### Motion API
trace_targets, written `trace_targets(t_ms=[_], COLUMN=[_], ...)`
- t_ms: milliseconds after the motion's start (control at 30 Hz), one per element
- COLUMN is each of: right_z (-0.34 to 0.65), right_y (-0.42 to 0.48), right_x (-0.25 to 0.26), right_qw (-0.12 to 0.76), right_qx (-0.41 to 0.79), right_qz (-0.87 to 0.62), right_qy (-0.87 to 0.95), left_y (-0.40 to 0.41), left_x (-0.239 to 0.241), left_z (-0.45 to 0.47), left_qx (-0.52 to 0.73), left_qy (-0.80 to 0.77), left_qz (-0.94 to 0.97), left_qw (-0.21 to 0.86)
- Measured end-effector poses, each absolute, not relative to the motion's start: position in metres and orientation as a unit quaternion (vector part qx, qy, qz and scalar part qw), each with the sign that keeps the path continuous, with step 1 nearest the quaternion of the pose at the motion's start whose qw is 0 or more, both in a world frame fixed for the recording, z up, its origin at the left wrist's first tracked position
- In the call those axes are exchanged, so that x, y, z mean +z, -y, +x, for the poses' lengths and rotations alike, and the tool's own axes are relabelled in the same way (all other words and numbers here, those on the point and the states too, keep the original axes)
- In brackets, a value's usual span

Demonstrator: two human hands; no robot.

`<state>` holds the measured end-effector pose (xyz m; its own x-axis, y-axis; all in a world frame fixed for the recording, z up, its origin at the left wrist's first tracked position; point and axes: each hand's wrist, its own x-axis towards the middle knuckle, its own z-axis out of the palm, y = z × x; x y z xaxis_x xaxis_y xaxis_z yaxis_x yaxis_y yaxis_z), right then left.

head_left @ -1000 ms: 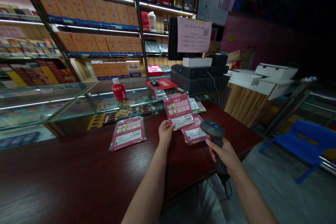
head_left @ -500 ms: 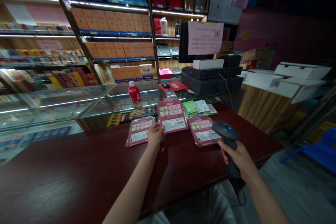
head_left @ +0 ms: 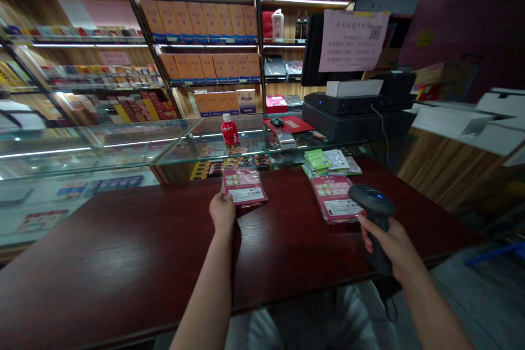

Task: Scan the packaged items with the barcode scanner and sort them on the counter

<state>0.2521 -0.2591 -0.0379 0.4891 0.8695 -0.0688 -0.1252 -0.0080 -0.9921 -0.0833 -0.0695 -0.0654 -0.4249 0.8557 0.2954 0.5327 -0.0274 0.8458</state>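
Observation:
My left hand (head_left: pixel 223 213) has its fingers closed on the lower left edge of a pink flat packet (head_left: pixel 245 186) in clear wrap. This packet lies at the left pile's place, so any packets beneath it are hidden. A second pile of pink packets (head_left: pixel 336 197) rests on the dark red table to the right. Just over that pile's right side is the head of a black barcode scanner (head_left: pixel 375 202), a blue light glowing on top. Its handle is wrapped by my right hand (head_left: pixel 396 246). Green and white sachets (head_left: pixel 322 161) lie behind the right pile.
Behind the table runs a glass counter (head_left: pixel 176 145) with a red bottle (head_left: pixel 229 130) and a mouse (head_left: pixel 276 122) on a red mat. A monitor (head_left: pixel 312 52) and black till (head_left: pixel 348 117) stand at the back right. Part of a person (head_left: pixel 18 117) shows at far left.
My left hand has carried the raised pink packet leftward and down onto the left pile's place. The scanner stays in my right hand near the right pile. My view has turned left.

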Motion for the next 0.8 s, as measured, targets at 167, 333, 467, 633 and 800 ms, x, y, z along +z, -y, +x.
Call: trace_targets(t_ms=[167,333,467,633,800], right_z=[0.251,0.248,0.248,0.249,0.250], right_y=[0.259,0.258,0.258,0.258,0.261], right_x=[-0.039,-0.038,-0.037,-0.038,-0.036], right_qw=[0.625,0.626,0.625,0.627,0.626], right_qx=[0.400,0.400,0.397,0.393,0.396], right_qz=[-0.592,-0.590,-0.594,-0.596,-0.593], right_qy=[0.314,0.315,0.315,0.311,0.317], left_y=[0.087,0.093,0.088,0.082,0.084], left_x=[-0.052,-0.060,-0.071,-0.074,-0.072], left_z=[-0.069,-0.048,-0.040,-0.043,-0.043], left_qx=[0.345,0.281,0.271,0.293,0.292], left_qy=[-0.751,-0.618,-0.590,-0.592,-0.588], left_qz=[0.563,0.734,0.761,0.751,0.754], left_qw=[-0.024,-0.018,-0.004,0.003,-0.012])
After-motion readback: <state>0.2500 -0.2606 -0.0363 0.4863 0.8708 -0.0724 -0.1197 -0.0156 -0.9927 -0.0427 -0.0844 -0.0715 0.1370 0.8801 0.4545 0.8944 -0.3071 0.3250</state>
